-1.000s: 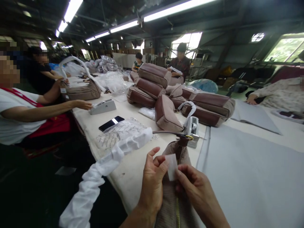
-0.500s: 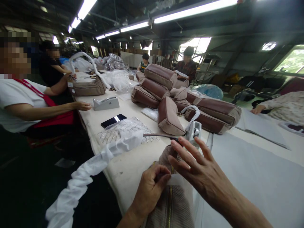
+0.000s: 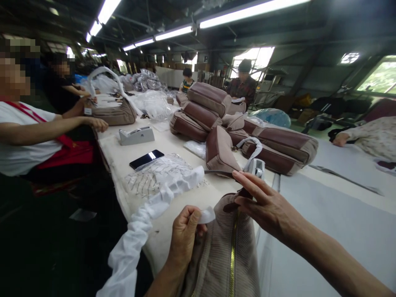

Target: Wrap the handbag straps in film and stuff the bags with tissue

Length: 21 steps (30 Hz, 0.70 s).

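A taupe corduroy bag [image 3: 219, 247] with a yellow zipper stands upright at the table's near edge. My left hand [image 3: 187, 233] is pinched on a small white strip [image 3: 206, 215] beside the bag's left side. At the bag's top, my right hand [image 3: 262, 200] has its fingers closed on the brown strap [image 3: 218, 173] near where it meets the bag. White wrapping [image 3: 167, 192] covers the rest of that strap, which curves down to the lower left.
Beyond lie a pile of brown bags [image 3: 210, 99], a black phone [image 3: 147, 159], a grey tape dispenser [image 3: 136, 136], another dispenser [image 3: 257, 168] and clear plastic [image 3: 157, 173]. Seated people line the left; a person's hand [image 3: 342, 139] rests at right.
My left hand has drawn back left from the zipper with the white strip. My right hand's spread fingers have closed on the strap. The wrapped strap has shifted right.
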Each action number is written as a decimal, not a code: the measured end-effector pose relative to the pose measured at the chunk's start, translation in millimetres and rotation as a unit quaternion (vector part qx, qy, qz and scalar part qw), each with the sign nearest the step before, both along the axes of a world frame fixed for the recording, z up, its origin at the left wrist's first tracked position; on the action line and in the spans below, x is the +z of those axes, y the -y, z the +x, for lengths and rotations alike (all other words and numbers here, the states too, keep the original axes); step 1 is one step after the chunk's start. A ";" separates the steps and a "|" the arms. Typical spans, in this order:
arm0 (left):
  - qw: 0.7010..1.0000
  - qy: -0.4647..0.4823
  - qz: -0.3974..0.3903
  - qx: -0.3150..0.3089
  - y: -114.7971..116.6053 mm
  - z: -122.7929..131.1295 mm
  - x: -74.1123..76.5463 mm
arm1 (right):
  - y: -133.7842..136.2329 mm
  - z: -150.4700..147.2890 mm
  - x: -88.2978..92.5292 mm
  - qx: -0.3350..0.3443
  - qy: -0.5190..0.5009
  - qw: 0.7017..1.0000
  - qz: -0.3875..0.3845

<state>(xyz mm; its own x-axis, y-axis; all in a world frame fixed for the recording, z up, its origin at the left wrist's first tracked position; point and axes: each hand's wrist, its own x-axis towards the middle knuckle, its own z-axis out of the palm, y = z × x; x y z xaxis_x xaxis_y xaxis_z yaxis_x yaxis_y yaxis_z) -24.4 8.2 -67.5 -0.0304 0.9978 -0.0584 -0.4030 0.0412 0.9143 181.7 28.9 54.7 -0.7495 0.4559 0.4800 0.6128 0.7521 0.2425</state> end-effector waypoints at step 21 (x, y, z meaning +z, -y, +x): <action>0.989 -0.130 0.060 -0.032 -10.4 11.8 1.8 | 2.2 11.8 -7.2 -0.025 -0.050 0.998 0.000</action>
